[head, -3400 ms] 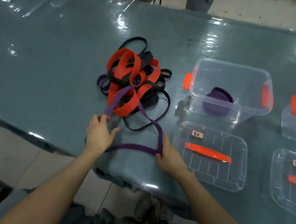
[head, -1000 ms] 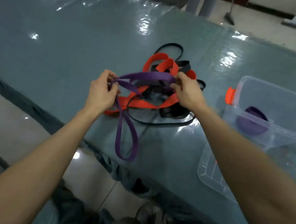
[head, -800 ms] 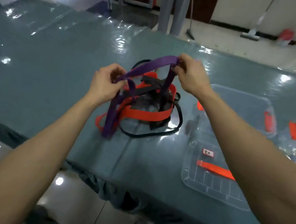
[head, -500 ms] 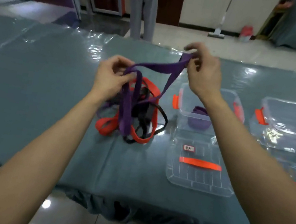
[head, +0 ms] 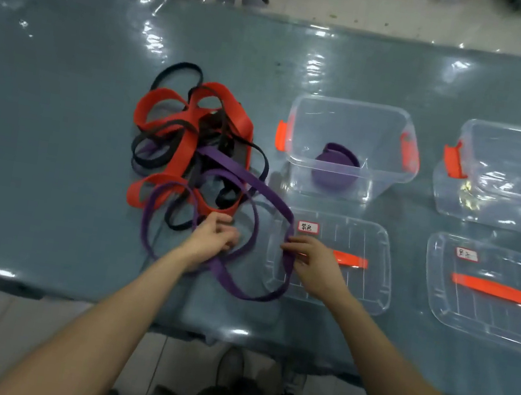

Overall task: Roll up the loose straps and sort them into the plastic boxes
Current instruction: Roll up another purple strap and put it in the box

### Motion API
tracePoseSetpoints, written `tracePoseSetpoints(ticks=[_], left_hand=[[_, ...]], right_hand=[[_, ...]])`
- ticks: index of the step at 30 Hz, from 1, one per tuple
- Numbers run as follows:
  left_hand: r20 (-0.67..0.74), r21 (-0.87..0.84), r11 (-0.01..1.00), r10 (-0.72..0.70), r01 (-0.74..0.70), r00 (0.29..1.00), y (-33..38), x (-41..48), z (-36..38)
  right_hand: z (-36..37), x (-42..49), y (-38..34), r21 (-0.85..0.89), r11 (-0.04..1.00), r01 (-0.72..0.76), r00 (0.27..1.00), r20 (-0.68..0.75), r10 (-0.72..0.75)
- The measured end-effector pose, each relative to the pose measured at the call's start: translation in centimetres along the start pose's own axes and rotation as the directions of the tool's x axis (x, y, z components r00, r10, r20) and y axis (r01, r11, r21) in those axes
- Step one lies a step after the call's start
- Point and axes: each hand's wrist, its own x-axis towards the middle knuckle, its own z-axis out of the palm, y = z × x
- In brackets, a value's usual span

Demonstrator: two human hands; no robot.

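Purple strap [head: 249, 175] lies in slack loops near the table's [head: 52, 164] front edge, one part running into the red-and-black tangle [head: 190, 138], another over the clear lid [head: 358, 281]. Right hand [head: 310, 260] pinches it; left hand [head: 215, 236] curls on it, seemingly gripping. Best to pull it free first, find an end, wind flat and tight, then drop it beside the purple roll [head: 335, 170] in the plastic box [head: 352, 103] behind that lid.

left hand [head: 212, 237]: fingers curled on purple strap [head: 243, 172] | right hand [head: 311, 258]: pinching same strap | forearms extended
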Motion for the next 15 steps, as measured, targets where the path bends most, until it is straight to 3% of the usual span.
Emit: tracePoseSetpoints(ticks=[2, 4, 5, 7, 8, 11, 15], left_hand=[[-0.221, -0.084, 0.996, 0.005, -0.024, 0.975, 0.4, 0.9, 1.2], [-0.368, 0.237, 0.962, 0.216, -0.134, 0.904, 1.0, 1.7, 1.2], [-0.373, 0.45, 0.874, 0.37, -0.183, 0.851, 1.3, 2.1, 0.8], [-0.246, 0.753, 0.608, 0.616, -0.253, 0.749, 2.1, 3.2, 0.0], [-0.14, 0.831, 0.481, 0.669, -0.281, 0.729, 2.7, 4.0, -0.3], [0.158, 0.914, 0.211, 0.604, -0.348, 0.781, 5.1, 6.4, 0.2], [0.297, 0.949, -0.073, 0.543, -0.308, 0.786, 6.6, 9.0, 1.4]], right_hand=[[0.5, 0.0, 0.7, 0.045, 0.999, -0.023, 1.0, 0.009, 0.022], [1.0, -0.1, 1.5, 0.088, 0.994, -0.059, 0.998, 0.006, 0.059], [1.3, -0.1, 1.7, 0.113, 0.991, -0.068, 0.998, 0.007, 0.068], [1.9, 0.1, 2.4, 0.123, 0.991, -0.044, 0.999, -0.011, 0.046], [2.3, 0.3, 2.6, 0.094, 0.995, -0.028, 0.999, -0.026, 0.031], [3.0, 0.5, 2.8, 0.017, 1.0, -0.004, 1.0, -0.023, 0.004], [3.1, 0.9, 2.1, -0.016, 0.999, 0.038, 0.999, -0.009, -0.038]])
